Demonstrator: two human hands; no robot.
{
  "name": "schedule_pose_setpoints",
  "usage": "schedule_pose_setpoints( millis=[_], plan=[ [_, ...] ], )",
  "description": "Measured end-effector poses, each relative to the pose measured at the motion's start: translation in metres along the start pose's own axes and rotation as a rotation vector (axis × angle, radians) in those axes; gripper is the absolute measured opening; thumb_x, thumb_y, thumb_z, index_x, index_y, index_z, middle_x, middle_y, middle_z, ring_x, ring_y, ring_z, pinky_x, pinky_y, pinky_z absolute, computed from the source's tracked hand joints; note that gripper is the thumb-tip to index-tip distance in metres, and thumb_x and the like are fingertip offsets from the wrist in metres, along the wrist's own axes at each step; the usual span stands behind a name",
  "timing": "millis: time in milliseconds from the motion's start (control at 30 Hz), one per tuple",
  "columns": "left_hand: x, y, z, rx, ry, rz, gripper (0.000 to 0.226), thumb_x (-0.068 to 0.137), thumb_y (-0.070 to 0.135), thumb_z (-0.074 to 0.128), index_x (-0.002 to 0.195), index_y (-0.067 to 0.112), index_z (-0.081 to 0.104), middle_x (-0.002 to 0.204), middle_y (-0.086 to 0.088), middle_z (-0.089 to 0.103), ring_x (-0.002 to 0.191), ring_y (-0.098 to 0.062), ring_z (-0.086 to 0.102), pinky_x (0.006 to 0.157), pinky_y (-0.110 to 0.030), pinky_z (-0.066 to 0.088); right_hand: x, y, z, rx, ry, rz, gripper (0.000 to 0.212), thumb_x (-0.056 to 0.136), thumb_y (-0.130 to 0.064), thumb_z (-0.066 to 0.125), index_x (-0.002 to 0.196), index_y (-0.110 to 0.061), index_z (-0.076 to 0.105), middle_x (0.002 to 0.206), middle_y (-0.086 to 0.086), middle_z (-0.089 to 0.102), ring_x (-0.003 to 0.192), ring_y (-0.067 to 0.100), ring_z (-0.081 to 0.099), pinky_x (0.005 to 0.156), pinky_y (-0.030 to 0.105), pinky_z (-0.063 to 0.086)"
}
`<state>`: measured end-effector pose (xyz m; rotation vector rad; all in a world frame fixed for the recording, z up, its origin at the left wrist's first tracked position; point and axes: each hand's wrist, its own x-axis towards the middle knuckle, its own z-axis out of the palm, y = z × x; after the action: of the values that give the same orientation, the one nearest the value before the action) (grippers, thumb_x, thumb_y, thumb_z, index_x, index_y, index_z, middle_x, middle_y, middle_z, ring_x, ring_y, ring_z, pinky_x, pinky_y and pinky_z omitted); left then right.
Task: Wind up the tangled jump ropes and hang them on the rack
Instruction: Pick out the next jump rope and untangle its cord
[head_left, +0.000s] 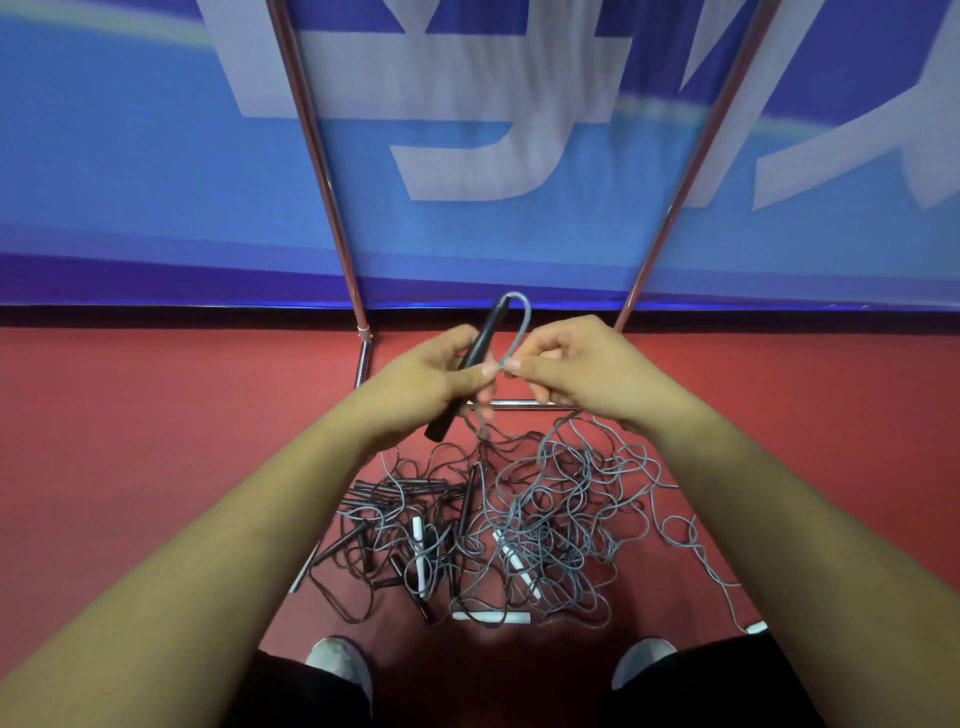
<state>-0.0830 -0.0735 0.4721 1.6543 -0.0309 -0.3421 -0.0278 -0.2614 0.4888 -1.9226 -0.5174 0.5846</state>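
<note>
Knots may cinch if I pull: left hand (415, 389) clamps the black handle (482, 336), right hand (587, 374) pinches its grey cord (525, 322) trailing into the six-o'clock pile (519, 530).

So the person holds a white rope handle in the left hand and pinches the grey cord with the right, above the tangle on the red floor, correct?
Not quite. The handle in the left hand is black, not white, as the head view shows. The rest stands: the right hand pinches the grey cord above the tangle on the red floor.
</note>
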Motion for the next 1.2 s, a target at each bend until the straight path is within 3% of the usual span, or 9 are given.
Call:
schedule_pose_setpoints(
  millis=[167,333,433,500,600,767,933,1067,1200],
  plan=[
    [0.012,0.01,-0.012,-0.216,0.28,0.12,0.019,0.099,-0.005,0.047,0.087,0.01,0.049,0.057,0.002,0.048,0.057,-0.016,0.046,0.054,-0.021,0.041,0.006,0.019,-0.025,-0.302,-0.078,0.023,0.022,0.092,-0.026,0.069,0.073,-0.017,0.064,0.057,-0.006,0.059,0.052,0.005,0.05,0.056,0.023,0.041],
    [0.01,0.014,-0.064,-0.511,0.709,0.14,0.026,0.096,-0.007,0.044,0.08,0.013,0.045,0.057,0.0,0.045,0.052,-0.014,0.046,0.048,-0.02,0.037,0.002,0.079,-0.07,-0.454,-0.14,0.402,0.025,0.094,-0.019,0.067,0.071,-0.009,0.066,0.076,0.012,0.072,0.069,0.019,0.058,0.071,0.035,0.049],
    [0.008,-0.005,-0.079,-0.095,0.823,-0.038,0.021,0.096,0.0,0.048,0.081,0.015,0.048,0.069,-0.005,0.055,0.062,-0.02,0.056,0.055,-0.025,0.049,-0.004,0.085,-0.078,-0.318,-0.014,0.381,0.023,0.093,-0.017,0.068,0.08,0.001,0.071,0.077,0.011,0.076,0.075,0.02,0.062,0.088,0.047,0.053],
    [0.009,-0.018,-0.081,0.282,0.781,-0.2,0.012,0.097,0.009,0.05,0.087,0.014,0.054,0.083,-0.011,0.06,0.075,-0.025,0.057,0.072,-0.036,0.056,-0.003,0.07,-0.073,-0.226,0.064,0.261,0.024,0.09,-0.02,0.072,0.076,-0.001,0.074,0.073,0.012,0.075,0.069,0.017,0.06,0.08,0.038,0.052],
    [0.01,-0.016,-0.067,0.614,0.619,-0.254,0.006,0.1,0.016,0.052,0.098,0.013,0.057,0.086,-0.01,0.057,0.069,-0.023,0.05,0.06,-0.032,0.042,0.0,0.041,-0.056,-0.205,0.01,0.165,0.021,0.087,-0.022,0.076,0.074,-0.005,0.075,0.06,0.011,0.069,0.059,0.021,0.061,0.066,0.032,0.049],
    [0.007,0.006,-0.021,0.074,0.341,-0.06,0.007,0.1,0.001,0.052,0.102,0.005,0.057,0.11,-0.003,0.073,0.078,-0.009,0.067,0.063,-0.019,0.05,-0.002,0.007,-0.015,-0.231,-0.123,0.119,0.013,0.089,-0.021,0.074,0.08,-0.011,0.076,0.049,-0.001,0.055,0.041,0.006,0.05,0.045,0.015,0.038],
    [0.003,0.007,-0.005,0.163,-0.032,-0.026,0.009,0.101,0.012,0.055,0.099,0.011,0.064,0.074,0.006,0.066,0.053,-0.005,0.046,0.051,-0.015,0.038,0.002,-0.008,-0.006,-0.151,-0.039,0.01,0.016,0.091,-0.018,0.071,0.083,-0.005,0.075,0.047,-0.001,0.05,0.038,0.003,0.041,0.043,0.015,0.032],
    [0.011,0.005,-0.016,0.073,0.198,0.014,0.021,0.098,0.015,0.06,0.078,0.014,0.056,0.057,0.003,0.047,0.049,-0.012,0.038,0.048,-0.02,0.034,0.005,0.006,-0.017,-0.209,-0.042,0.048,0.016,0.091,-0.02,0.071,0.079,-0.008,0.07,0.053,-0.002,0.06,0.049,0.008,0.059,0.051,0.02,0.043],
    [0.015,0.015,-0.042,-0.678,0.453,0.051,0.023,0.1,0.006,0.05,0.079,0.015,0.045,0.057,0.004,0.04,0.047,-0.004,0.034,0.041,-0.013,0.028,0.009,0.055,-0.051,-0.448,-0.15,0.311,0.027,0.093,-0.017,0.068,0.067,-0.016,0.062,0.064,0.003,0.067,0.063,0.019,0.057,0.062,0.027,0.044]
  ],
)
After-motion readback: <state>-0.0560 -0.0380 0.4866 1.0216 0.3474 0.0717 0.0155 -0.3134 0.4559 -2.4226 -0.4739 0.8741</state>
